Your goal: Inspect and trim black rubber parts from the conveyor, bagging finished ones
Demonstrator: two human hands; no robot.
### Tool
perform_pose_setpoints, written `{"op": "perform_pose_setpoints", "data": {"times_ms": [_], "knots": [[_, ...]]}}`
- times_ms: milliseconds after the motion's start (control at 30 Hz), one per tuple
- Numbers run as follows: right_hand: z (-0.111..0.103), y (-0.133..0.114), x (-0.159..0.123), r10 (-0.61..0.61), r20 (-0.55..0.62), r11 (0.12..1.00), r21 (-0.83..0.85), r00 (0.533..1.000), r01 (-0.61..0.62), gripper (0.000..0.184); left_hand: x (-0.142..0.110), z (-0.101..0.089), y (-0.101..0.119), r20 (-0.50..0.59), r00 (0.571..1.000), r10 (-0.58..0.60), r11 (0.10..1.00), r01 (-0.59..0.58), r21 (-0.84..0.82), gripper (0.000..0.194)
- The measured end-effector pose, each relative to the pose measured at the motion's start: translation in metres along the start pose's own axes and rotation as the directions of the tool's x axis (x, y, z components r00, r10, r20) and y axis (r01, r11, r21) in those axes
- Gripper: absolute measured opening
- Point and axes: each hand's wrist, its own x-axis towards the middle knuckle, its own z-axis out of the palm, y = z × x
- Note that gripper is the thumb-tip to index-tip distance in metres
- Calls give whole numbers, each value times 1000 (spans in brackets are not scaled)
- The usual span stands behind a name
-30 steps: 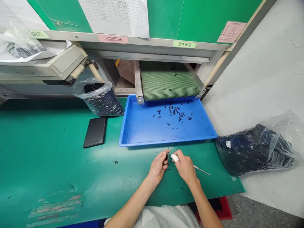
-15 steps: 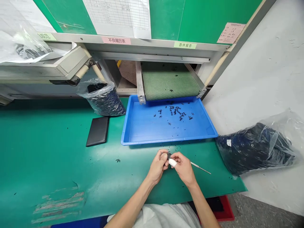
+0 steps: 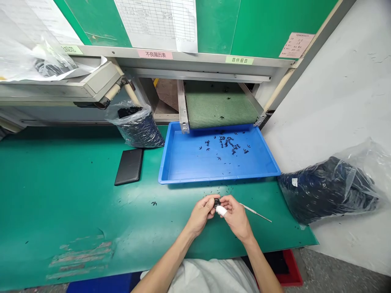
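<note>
A small black rubber piece (image 3: 217, 202) is pinched between the left hand (image 3: 200, 215) and the right hand (image 3: 236, 217), over the green counter mat (image 3: 61, 183), just before the blue tray's (image 3: 220, 177) near rim. Its long axis is too small to tell. A white finger cot (image 3: 221, 211) is worn on the right hand, and a thin metal pick (image 3: 256, 213) lies just beside it.

Blue tray (image 3: 220, 178) on a green worktop (image 3: 61, 195)

Black bits speckle the tray under a green mesh belt (image 3: 221, 108); pale scuffs streak the worktop. A white finger cover (image 3: 221, 210) on the right hand (image 3: 236, 217) contrasts with a black part (image 3: 217, 202).
</note>
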Motion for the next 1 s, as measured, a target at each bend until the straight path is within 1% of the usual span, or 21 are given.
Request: {"op": "perform_pose_setpoints", "data": {"times_ms": [100, 200, 300, 367, 467, 567, 667, 733, 800, 867, 933, 1000], "knots": [[-3, -2, -3, -13, 77, 997, -74, 997, 19, 18, -4, 0, 0, 14, 998, 67, 995, -67, 70, 46], [-6, -5, -2, -14, 105, 993, -112, 994, 26, 16, -4, -1, 0, 31, 988, 149, 978, -152, 140, 38], [-7, -9, 0, -12, 136, 991, -130, 991, 30, 10, -4, -4, 3, 25, 982, 190, 950, -190, 249, 33], [-5, -11, 1, -31, 154, 990, -135, 988, 52, 6, -4, -5, 6, 13, 978, 207, 927, -201, 318, 29], [-1, -11, 1, -38, 163, 996, -72, 986, 50, 7, -6, -3, 11, 4, 974, 228, 901, -212, 379, 26], [5, -7, 3, 11, 121, 996, 81, 993, -21, 6, -4, 3, 13, -5, 969, 248, 898, -228, 377, 26], [8, 0, 8, 40, 13, 983, 179, 999, -42, 13, 3, 10, 10, -30, 962, 272, 914, -249, 319, 29], [7, 4, 12, 32, -58, 989, 145, 998, -24, 19, 9, 13, 8, -73, 966, 247, 942, -222, 251, 33], [2, 6, 15, -2, -101, 1000, 21, 995, 4, 22, 13, 13, 7, -102, 980, 170, 980, -157, 126, 36], [-5, 7, 16, -49, -112, 987, -158, 993, 31, 21, 15, 12, 6, -92, 992, 87, 995, -91, -39, 38], [-11, 6, 16, -81, -104, 947, -317, 991, 44, 18, 16, 10, 7, -62, 997, 37, 982, -48, -183, 37], [-14, 6, 15, -126, -96, 907, -414, 987, 75, 17, 16, 9, 7, -37, 999, 8, 959, -18, -284, 37]]}}
